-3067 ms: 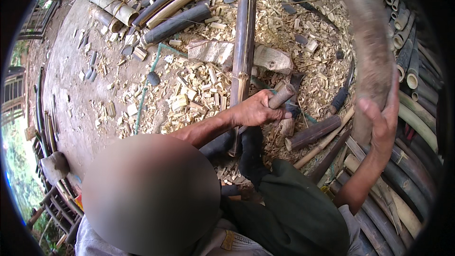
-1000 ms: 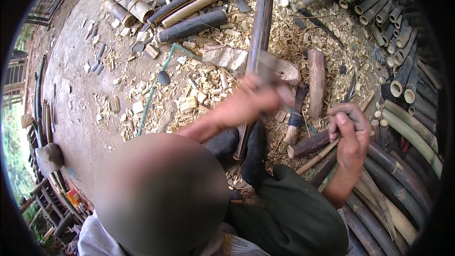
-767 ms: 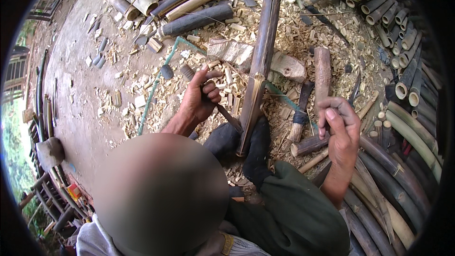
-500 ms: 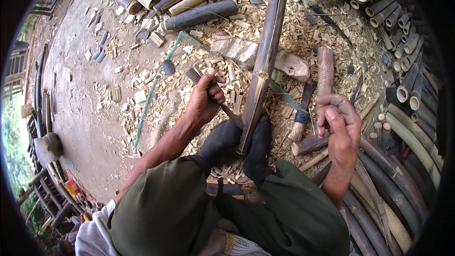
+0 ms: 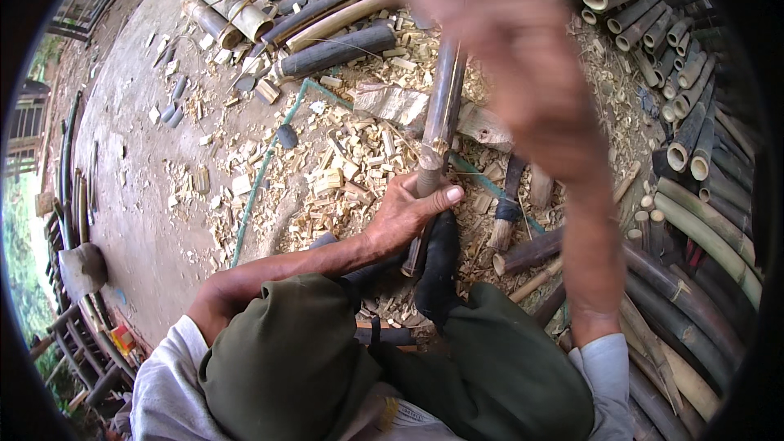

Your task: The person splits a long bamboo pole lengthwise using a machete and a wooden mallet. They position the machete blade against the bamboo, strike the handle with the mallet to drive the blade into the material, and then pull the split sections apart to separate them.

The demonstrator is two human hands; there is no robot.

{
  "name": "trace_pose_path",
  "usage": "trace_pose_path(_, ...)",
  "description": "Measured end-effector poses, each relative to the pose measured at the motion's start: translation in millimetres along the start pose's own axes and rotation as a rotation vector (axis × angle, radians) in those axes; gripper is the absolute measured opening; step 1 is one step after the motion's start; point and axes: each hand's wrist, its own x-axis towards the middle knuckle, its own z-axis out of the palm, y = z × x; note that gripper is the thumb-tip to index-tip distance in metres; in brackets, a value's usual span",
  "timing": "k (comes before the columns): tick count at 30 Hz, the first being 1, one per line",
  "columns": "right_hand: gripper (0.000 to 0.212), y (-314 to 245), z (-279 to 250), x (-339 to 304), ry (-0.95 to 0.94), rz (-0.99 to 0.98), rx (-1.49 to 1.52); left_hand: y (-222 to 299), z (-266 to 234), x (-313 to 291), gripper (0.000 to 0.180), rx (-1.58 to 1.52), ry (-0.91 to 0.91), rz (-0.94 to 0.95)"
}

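A dark split bamboo pole (image 5: 443,106) slants between my feet, with a pale node partway down its length. My left hand (image 5: 402,216) is closed around a chisel, thumb pointing right, and lies against the pole below that node. The chisel's brown handle (image 5: 429,173) rises from my grip in front of the bamboo; its blade is hidden. Smeared by motion, my right hand (image 5: 498,24) is raised over the pole's upper part. Its fingers are too blurred to show whether they hold anything. A rough wooden block (image 5: 392,104) lies crosswise under the pole.
Wood chips (image 5: 359,167) cover the ground around my feet. Cut bamboo tubes (image 5: 694,114) are stacked at the right, with longer dark poles (image 5: 694,310) below them. A tool with a pale handle (image 5: 501,234) lies right of my feet. A green strip (image 5: 253,188) runs at the left.
My left hand has moved right and down with the chisel, bringing it against the bamboo. My right hand has swung up and left from beside the upright log piece to over the pole.
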Motion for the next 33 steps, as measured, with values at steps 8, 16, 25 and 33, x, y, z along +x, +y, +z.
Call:
trace_pose_path(8,0.06,12.2,87.3,-32.4,-0.517,0.3,-0.29,-12.8,-2.0,0.6,0.023,-0.242,0.004,0.017)
trace_pose_path(16,0.055,32.9,106.8,-73.0,-0.9,0.402,-0.208,-18.1,-0.7,-1.3,0.03,-0.233,0.007,-0.06)
trace_pose_path(25,0.048,-4.4,70.7,-13.4,-0.605,0.388,-0.319,-29.1,-21.2,-1.6,0.036,-0.228,-0.068,-0.079)
trace_pose_path(33,0.039,19.4,116.9,-83.4,-0.411,0.54,-0.026,-36.9,-25.5,8.2,0.034,-0.145,0.121,-0.074)
